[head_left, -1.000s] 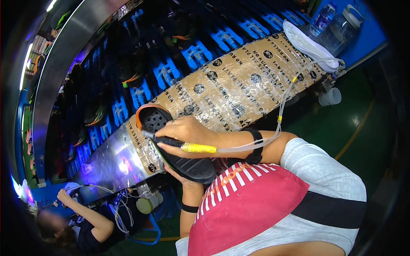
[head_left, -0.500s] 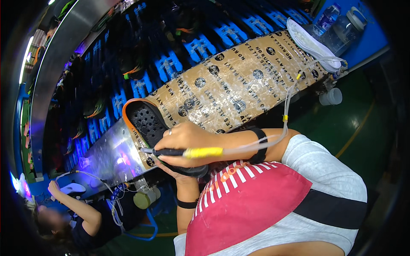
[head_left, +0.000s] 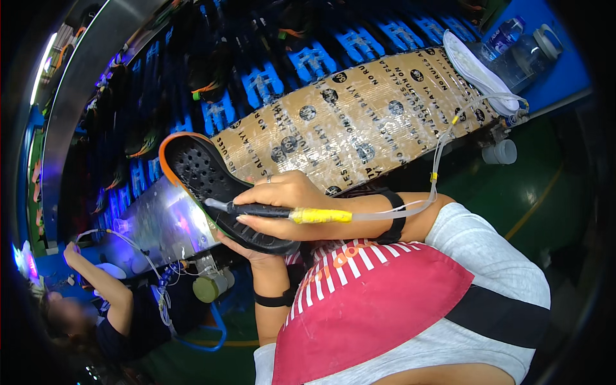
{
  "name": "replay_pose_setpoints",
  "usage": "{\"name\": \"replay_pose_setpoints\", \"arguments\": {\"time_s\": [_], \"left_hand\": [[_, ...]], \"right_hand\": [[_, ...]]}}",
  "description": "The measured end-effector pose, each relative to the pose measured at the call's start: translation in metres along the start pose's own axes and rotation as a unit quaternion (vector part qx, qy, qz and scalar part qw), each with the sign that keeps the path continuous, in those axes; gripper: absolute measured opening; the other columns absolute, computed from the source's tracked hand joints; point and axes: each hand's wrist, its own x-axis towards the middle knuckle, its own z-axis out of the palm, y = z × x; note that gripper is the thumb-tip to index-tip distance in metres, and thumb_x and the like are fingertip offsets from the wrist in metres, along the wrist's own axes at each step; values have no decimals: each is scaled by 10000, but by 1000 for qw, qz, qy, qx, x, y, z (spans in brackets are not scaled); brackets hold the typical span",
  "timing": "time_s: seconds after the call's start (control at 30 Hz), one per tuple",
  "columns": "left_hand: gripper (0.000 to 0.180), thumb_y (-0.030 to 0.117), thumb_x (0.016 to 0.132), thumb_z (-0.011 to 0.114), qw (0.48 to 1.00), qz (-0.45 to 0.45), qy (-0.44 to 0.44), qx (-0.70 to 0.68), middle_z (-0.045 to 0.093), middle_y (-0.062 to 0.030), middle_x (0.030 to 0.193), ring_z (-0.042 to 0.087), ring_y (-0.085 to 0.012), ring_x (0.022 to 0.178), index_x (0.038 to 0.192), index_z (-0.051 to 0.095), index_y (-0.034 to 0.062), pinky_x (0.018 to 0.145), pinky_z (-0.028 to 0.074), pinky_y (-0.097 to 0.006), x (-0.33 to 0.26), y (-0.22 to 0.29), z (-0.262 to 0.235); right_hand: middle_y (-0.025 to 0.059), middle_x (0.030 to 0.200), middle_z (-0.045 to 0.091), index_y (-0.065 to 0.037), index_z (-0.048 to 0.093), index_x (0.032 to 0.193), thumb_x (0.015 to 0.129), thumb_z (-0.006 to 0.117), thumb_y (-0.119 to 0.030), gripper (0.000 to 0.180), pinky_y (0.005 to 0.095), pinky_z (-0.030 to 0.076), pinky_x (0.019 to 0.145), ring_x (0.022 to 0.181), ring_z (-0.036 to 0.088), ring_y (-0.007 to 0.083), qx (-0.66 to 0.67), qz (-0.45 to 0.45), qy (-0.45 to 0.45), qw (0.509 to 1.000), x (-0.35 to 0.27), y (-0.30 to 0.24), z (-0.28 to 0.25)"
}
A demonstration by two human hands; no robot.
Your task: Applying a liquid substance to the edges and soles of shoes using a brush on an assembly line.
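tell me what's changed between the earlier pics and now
The black sole has shifted left relative to the cardboard covering, and the tip of the black-and-yellow tool now sits farther from the sole's perforated end. Nothing was taken up or let go: the right hand still grips the tool and the left hand still holds the sole.

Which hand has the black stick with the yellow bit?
The wearer's right hand, with the ring: it grips the black-and-yellow tool. The left hand holds the black sole; the co-worker's hand is off to the left.
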Motion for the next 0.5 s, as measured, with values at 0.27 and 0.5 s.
{"name": "replay_pose_setpoints", "arguments": {"time_s": [0.27, 0.5], "left_hand": [[938, 527, 661, 693, 996, 84, -8, 37, 330, -114, 1370, 339, -298, 1252, 1370, 251, 100, 1035, 308, -449, 13, 15, 6], [938, 482, 688, 702, 990, 116, -57, 56, 327, -143, 1360, 334, -282, 1251, 1364, 230, 36, 1052, 291, -448, 15, 32, 11]], "right_hand": [[120, 812, 663, -33, 663, 913, 719, 703, -128, 220, 287, 494, 613, 674, 642, 211, 183, 82, -145, 969, -7, -10, -1], [117, 734, 642, -41, 659, 958, 742, 698, -123, 234, 277, 491, 601, 666, 641, 209, 137, 49, -208, 967, -11, -9, -5]]}}
